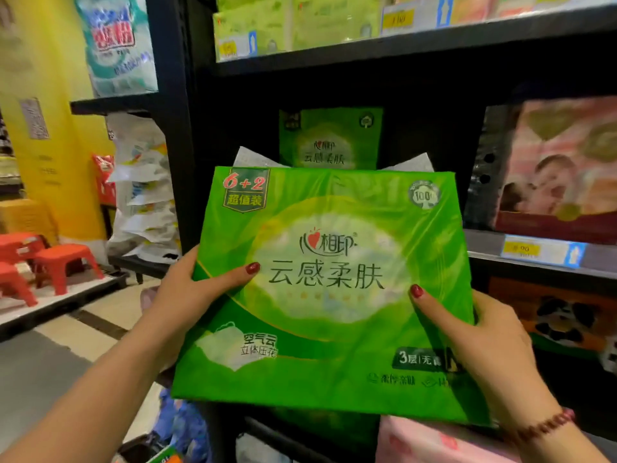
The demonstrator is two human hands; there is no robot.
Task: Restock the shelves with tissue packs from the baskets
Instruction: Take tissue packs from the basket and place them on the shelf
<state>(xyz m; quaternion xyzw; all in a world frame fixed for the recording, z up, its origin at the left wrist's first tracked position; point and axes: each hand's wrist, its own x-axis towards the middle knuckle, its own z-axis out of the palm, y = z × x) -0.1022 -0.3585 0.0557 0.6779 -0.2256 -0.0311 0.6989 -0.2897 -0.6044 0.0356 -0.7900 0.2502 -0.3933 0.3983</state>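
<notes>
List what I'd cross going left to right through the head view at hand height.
In order: red stools → stack of white bags → left hand, gripping the pack's left edge → green tissue pack → right hand, gripping its right edge.

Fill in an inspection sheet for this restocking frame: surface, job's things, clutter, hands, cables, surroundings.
Surface: black metal shelf unit, middle bay dark.
Job's things: large green plastic-wrapped tissue pack held before the bay; a matching green pack stands at its back.
Clutter: pink plastic-wrapped pack at bottom right.
Hands: left hand and right hand grip the large pack's side edges, thumbs on its front.
Cables: nothing seen.
Surroundings: pink baby-print pack on the right shelf, red plastic stools and yellow wall at left.
</notes>
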